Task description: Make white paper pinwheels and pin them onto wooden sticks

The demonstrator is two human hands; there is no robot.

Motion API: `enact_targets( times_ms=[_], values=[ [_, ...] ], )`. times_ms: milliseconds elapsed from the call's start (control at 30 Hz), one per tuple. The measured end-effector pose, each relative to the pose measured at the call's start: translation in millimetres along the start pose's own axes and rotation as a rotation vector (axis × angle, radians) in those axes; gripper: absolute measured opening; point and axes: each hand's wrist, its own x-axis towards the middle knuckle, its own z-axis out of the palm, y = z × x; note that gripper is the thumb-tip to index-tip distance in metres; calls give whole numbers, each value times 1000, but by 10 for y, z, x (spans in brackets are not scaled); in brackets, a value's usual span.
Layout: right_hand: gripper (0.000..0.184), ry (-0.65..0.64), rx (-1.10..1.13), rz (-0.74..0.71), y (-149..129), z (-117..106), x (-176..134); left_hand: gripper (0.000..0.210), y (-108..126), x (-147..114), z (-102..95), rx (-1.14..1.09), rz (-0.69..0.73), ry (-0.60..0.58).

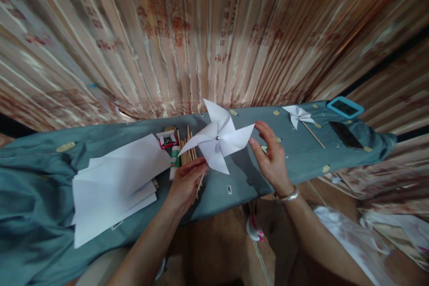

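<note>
A white paper pinwheel with a shiny pin at its centre is held up over the table. My left hand is closed below it, pinching its wooden stick, which is largely hidden behind the fingers and blades. My right hand is at the pinwheel's right blade tip, thumb and forefinger apart. The forefinger is at the tip; whether it touches cannot be made out. Behind my left hand lie several wooden sticks, a green-and-white glue stick and a small red box of dark pins.
Sheets of white paper lie on the left of the teal-cloth table. At the right are another pinwheel, a black phone and a blue-framed device. A patterned curtain hangs behind. Plastic bags lie below right.
</note>
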Motion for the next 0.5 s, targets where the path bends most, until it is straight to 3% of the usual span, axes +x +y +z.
enact_targets(
  times_ms=[133,267,400,500],
  values=[
    [53,10,-139,-154,-269,-222,7,34,-20,-33,-23,108,-7,-45],
    [48,49,-192,-177,-465,-375,-14,32,-39,-57,-61,194,14,-87],
    [47,-73,-215,-207,-452,-398,-28,30,-58,-72,-69,257,21,-102],
    [43,-94,-204,-205,-361,-363,-44,31,-76,-69,-71,279,-1,-97]
  ],
)
